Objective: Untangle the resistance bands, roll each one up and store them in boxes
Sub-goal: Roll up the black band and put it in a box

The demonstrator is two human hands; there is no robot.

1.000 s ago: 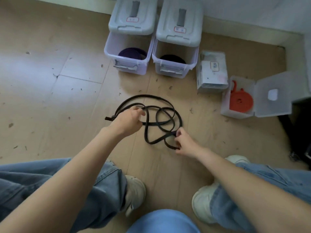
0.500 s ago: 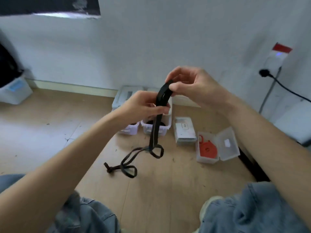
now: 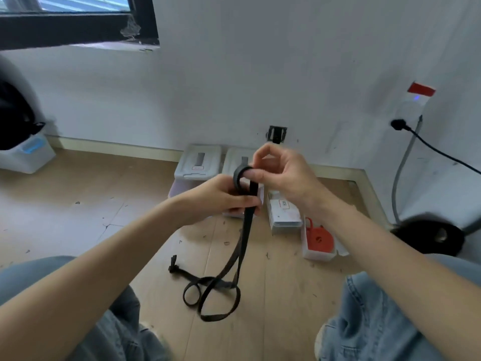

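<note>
black resistance band hangs from both hands at chest height, its top end curled into a small loop over the right hand's fingertip; the right hand pinches that loop between thumb and fingers, the rest of its fingers curled; the left hand grips the doubled strap just below, fingers wrapped round it; from there the band drops straight down and its lower part lies in loose crossed loops on the wooden floor between the person's knees, one knotted-looking end sticking out to the left; behind the hands, partly hidden by them, two lidded white bins stand side by side against the wall; just right of them lies a small white carton, and beside that an open clear box holds a rolled orange band; the right forearm crosses in front of that box's far side; farther right a black round object sits on the floor near a grey hose and a black cable running from a wall plug; at far left another pale bin stands under something dark and blurred; jeans-clad legs frame the lower view
</note>
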